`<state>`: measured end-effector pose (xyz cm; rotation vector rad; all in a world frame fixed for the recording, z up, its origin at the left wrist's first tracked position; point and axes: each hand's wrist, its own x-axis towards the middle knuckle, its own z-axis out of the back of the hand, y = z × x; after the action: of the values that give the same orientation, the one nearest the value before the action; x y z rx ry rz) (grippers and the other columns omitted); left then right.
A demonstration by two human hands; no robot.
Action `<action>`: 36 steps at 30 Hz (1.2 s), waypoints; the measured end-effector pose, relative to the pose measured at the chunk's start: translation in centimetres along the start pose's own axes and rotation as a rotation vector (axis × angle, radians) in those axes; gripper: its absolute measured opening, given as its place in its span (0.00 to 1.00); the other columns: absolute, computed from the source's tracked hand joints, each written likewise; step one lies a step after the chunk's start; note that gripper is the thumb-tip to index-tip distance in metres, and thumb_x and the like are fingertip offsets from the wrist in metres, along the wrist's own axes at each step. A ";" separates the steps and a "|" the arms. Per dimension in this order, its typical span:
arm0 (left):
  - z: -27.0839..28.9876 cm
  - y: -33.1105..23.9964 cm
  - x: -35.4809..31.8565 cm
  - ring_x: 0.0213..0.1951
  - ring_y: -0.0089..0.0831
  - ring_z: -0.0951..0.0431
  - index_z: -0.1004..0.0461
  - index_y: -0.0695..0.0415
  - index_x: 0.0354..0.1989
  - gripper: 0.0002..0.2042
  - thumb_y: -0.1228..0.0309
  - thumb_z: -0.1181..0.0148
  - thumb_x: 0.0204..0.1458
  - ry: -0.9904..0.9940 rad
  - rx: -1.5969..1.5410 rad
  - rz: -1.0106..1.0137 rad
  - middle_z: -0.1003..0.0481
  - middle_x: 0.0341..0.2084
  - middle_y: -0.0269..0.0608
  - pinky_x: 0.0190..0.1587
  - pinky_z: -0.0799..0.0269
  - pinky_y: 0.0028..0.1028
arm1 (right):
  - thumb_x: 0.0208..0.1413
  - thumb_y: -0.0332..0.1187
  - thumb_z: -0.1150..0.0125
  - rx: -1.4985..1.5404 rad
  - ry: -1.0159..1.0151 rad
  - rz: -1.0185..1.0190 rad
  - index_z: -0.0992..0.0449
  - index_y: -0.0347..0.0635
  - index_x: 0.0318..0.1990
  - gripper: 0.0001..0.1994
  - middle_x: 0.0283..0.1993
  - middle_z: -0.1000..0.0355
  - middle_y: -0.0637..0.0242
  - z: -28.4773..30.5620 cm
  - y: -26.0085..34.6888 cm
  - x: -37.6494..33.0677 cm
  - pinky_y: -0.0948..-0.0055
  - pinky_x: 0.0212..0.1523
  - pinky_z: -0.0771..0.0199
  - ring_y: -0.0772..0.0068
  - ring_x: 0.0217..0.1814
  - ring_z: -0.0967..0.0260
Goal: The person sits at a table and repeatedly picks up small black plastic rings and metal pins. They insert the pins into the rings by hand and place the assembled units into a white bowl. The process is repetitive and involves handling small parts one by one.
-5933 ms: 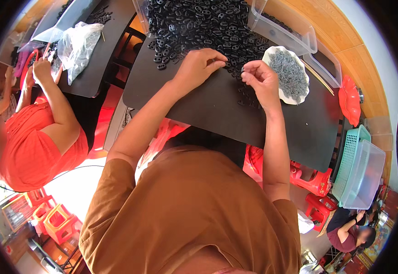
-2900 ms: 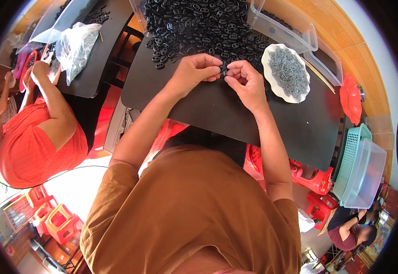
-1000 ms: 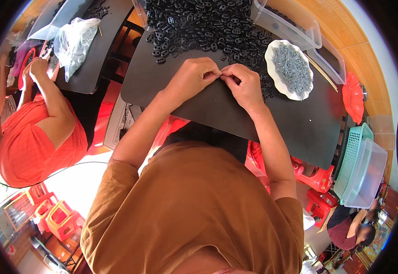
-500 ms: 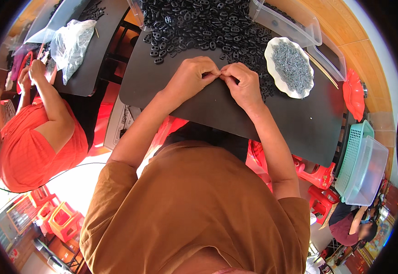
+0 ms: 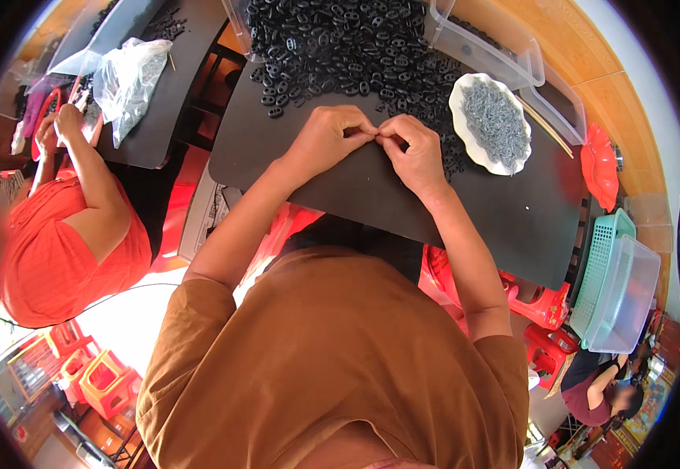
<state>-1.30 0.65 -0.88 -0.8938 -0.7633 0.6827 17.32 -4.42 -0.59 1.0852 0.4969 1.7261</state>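
One left hand [image 5: 326,142] and one right hand [image 5: 418,156], both mine, bare, upper centre of the frame: fingers [image 5: 360,119] of each pinched together, the two pinches meeting at their tips; I cannot tell what, if anything, sits between them. One dark tabletop [image 5: 504,211] beneath. One white scalloped dish [image 5: 471,144], right of my right hand, bearing many thin grey pieces [image 5: 496,125]. One broad heap of black oval pieces [image 5: 340,62], holed, beyond my hands, top centre. One clear plastic bin [image 5: 484,62], upper right, beside the heap.
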 end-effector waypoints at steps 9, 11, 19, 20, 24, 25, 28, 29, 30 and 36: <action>0.3 -0.2 0.2 0.31 0.25 0.21 0.19 0.62 0.41 0.07 0.78 0.39 0.55 -0.060 0.012 0.045 0.20 0.33 0.41 0.36 0.26 0.25 | 0.56 0.27 0.38 0.269 0.129 -0.320 0.21 0.40 0.42 0.08 0.34 0.23 0.69 8.8 -0.3 6.0 0.78 0.38 0.26 0.80 0.35 0.26; 0.1 -0.4 0.1 0.31 0.28 0.21 0.19 0.61 0.40 0.06 0.79 0.39 0.55 -0.039 0.067 -0.025 0.21 0.34 0.41 0.36 0.27 0.25 | 0.57 0.30 0.37 0.351 -0.052 -0.234 0.21 0.40 0.44 0.09 0.34 0.23 0.68 11.9 -1.4 9.7 0.77 0.39 0.26 0.80 0.35 0.26; -0.5 -0.4 0.1 0.34 0.34 0.21 0.20 0.58 0.43 0.10 0.79 0.37 0.51 -0.033 0.220 -0.146 0.22 0.40 0.41 0.37 0.25 0.29 | 0.57 0.31 0.36 0.011 -0.363 -0.117 0.23 0.40 0.51 0.14 0.47 0.23 0.63 15.3 -4.3 11.9 0.74 0.48 0.27 0.75 0.45 0.25; -0.5 -0.7 -0.2 0.34 0.34 0.21 0.20 0.57 0.44 0.12 0.78 0.37 0.51 -0.036 0.216 -0.111 0.22 0.42 0.40 0.38 0.25 0.29 | 0.57 0.30 0.38 -0.023 -0.338 -0.110 0.21 0.41 0.47 0.11 0.42 0.21 0.64 14.3 -4.3 10.7 0.73 0.44 0.25 0.76 0.40 0.25; -1.5 -2.1 0.3 0.40 0.38 0.22 0.23 0.54 0.51 0.17 0.76 0.36 0.51 -0.075 0.383 -0.130 0.26 0.50 0.40 0.45 0.25 0.32 | 0.53 0.27 0.35 -0.283 -0.221 -0.111 0.21 0.41 0.44 0.10 0.43 0.23 0.64 13.4 -4.7 4.6 0.71 0.43 0.25 0.67 0.41 0.23; -1.9 -2.1 0.4 0.42 0.39 0.22 0.23 0.53 0.51 0.17 0.75 0.36 0.51 -0.092 0.419 -0.151 0.26 0.51 0.39 0.47 0.25 0.33 | 0.52 0.26 0.35 -0.350 -0.176 -0.138 0.21 0.41 0.43 0.10 0.43 0.24 0.64 13.4 -4.7 3.6 0.70 0.43 0.25 0.64 0.41 0.23; -3.1 -2.0 0.9 0.47 0.41 0.23 0.23 0.53 0.52 0.17 0.74 0.37 0.51 -0.092 0.498 -0.193 0.26 0.51 0.39 0.50 0.26 0.36 | 0.49 0.26 0.32 -0.534 -0.093 -0.157 0.21 0.41 0.43 0.12 0.39 0.26 0.60 14.3 -4.7 1.8 0.66 0.44 0.26 0.57 0.41 0.25; -3.5 -2.2 1.1 0.48 0.41 0.24 0.23 0.53 0.51 0.17 0.74 0.37 0.51 -0.061 0.506 -0.188 0.26 0.51 0.38 0.51 0.27 0.36 | 0.48 0.25 0.32 -0.594 -0.085 -0.070 0.20 0.41 0.42 0.12 0.38 0.26 0.60 14.4 -4.8 1.7 0.64 0.44 0.26 0.56 0.41 0.26; -3.8 -2.3 1.2 0.49 0.42 0.24 0.23 0.54 0.50 0.16 0.74 0.37 0.51 -0.029 0.513 -0.185 0.26 0.51 0.38 0.51 0.27 0.37 | 0.47 0.25 0.32 -0.656 -0.079 0.016 0.20 0.41 0.41 0.11 0.38 0.26 0.60 14.5 -4.9 1.6 0.62 0.44 0.26 0.55 0.41 0.27; -4.4 -2.0 1.3 0.47 0.41 0.23 0.20 0.56 0.41 0.09 0.76 0.37 0.51 -0.027 0.417 -0.215 0.24 0.45 0.38 0.48 0.26 0.36 | 0.44 0.24 0.32 -0.684 0.053 0.016 0.22 0.41 0.29 0.05 0.32 0.27 0.62 15.0 -5.8 1.8 0.56 0.42 0.28 0.53 0.40 0.28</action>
<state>3.40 -1.12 -0.56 -0.4168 -0.6957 0.6324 32.81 -2.66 3.62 0.5505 -0.0843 1.7463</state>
